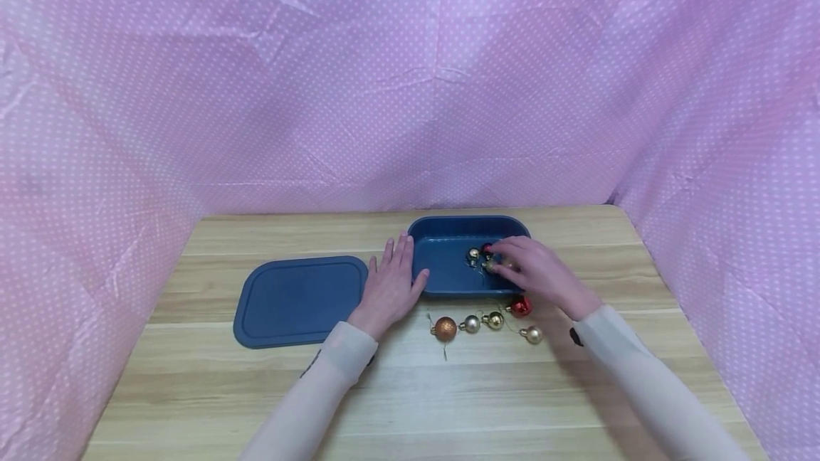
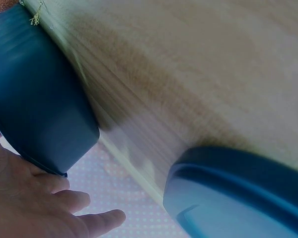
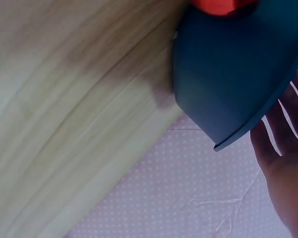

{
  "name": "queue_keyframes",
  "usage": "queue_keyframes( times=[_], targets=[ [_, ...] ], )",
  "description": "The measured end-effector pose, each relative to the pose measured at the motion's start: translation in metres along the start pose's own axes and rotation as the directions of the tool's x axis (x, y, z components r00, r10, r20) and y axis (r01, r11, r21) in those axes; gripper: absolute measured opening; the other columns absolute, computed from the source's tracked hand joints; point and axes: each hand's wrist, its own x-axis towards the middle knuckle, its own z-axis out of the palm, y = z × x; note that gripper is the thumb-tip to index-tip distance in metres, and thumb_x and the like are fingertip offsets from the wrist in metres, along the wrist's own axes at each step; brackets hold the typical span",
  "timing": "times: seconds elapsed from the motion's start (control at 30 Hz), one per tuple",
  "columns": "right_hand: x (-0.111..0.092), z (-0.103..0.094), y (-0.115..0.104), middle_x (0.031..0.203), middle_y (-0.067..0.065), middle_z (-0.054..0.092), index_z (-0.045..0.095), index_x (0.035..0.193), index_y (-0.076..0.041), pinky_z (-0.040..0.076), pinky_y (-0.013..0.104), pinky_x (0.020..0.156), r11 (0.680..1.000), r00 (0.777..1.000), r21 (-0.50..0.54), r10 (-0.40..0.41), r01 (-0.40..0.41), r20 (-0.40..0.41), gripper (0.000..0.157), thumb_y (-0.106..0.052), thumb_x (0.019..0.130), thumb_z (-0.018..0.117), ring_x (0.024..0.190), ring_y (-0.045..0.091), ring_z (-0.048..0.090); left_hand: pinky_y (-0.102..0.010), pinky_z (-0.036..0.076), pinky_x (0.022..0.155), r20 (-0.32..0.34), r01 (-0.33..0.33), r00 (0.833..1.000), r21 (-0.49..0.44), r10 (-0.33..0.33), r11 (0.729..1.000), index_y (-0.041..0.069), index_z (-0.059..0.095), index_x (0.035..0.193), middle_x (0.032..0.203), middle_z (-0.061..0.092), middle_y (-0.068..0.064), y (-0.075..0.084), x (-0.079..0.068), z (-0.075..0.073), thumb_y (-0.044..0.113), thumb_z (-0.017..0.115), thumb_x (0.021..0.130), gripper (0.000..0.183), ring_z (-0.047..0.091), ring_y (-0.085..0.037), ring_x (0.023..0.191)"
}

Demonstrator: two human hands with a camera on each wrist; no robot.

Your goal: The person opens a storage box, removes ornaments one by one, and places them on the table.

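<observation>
Pale wood tops the table [image 1: 448, 404], where a blue container [image 1: 442, 262] sits right of a flat lid [image 1: 301, 301]. The left hand [image 1: 391, 287], fingers straight, touches the container's left side; the right hand [image 1: 534, 269] curves over baubles inside [image 1: 473, 253], whether pinching one I cannot tell. Five loose baubles [image 1: 494, 320] lie in front.

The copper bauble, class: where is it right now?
In the head view, the copper bauble lies on the table, just left of the silver bauble and on the near side of the box.
</observation>
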Motion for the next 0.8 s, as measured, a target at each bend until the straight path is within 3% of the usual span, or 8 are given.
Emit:
queue_keyframes(
  times=[0.3,0.57,0.8],
  targets=[
    [0.009,0.003,0.007,0.12,0.015,0.071,0.071,0.123,0.001,0.052,0.052,0.099,0.996,0.996,-0.072,-0.046,0.051,0.076,0.042,-0.021,0.09,0.083,0.114,0.034,0.065,-0.064,0.02,0.121,-0.003,-0.001,1.0,-0.01,0.001,1.0,0.005,0.018,0.166,0.173,0.015,-0.01,0.0,0.0,-0.001,0.049,0.042,0.109,0.076,0.013,-0.034,0.158],
    [0.014,0.007,0.01,0.116,0.016,0.072,0.071,0.122,0.003,0.053,0.051,0.098,0.991,0.989,-0.117,-0.04,0.058,0.146,0.046,-0.025,0.088,0.085,0.111,0.034,0.067,-0.064,0.019,0.121,0.012,0.002,1.0,-0.006,-0.002,1.0,0.007,0.015,0.167,0.173,0.012,-0.009,0.0,0.0,0.001,0.05,0.04,0.109,0.076,0.012,-0.034,0.159],
    [0.018,0.01,0.013,0.109,0.014,0.07,0.072,0.118,0.003,0.055,0.048,0.093,0.986,0.986,-0.148,-0.056,0.08,0.159,0.046,-0.027,0.086,0.086,0.103,0.032,0.068,-0.064,0.019,0.121,0.003,0.001,1.0,-0.005,-0.001,1.0,0.007,0.014,0.167,0.173,0.013,-0.009,-0.001,0.001,0.001,0.049,0.041,0.109,0.076,0.013,-0.034,0.158]
  ],
)
